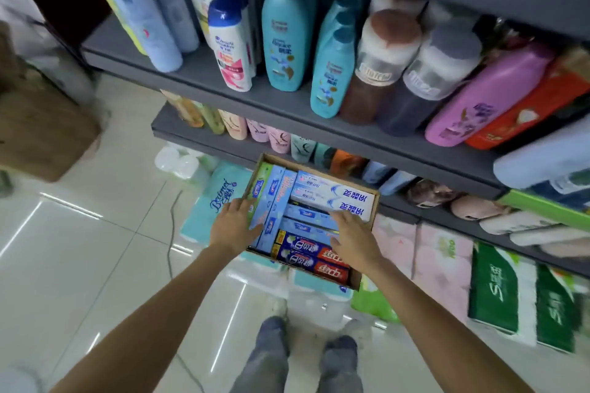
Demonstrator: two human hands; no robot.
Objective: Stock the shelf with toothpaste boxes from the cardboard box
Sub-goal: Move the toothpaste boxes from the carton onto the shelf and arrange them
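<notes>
Both hands, left hand (234, 225) and right hand (352, 234), fingers spread, reach into the cardboard box (370, 217); next up, probably grabbing a toothpaste box (332, 198).

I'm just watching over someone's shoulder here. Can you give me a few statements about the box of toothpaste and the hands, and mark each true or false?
1. Both hands reach into the cardboard box. True: the left hand rests at its left side, the right hand on the packs inside.
2. The cardboard box is empty. False: it is full of toothpaste boxes.
3. The two dark blue and red packs lie at the end of the box nearest the person. True.
4. The shelf above holds only toothpaste. False: it holds bottles, such as the teal bottle.
5. The right hand has lifted a pack clear of the box. False: no pack is lifted out.
</notes>
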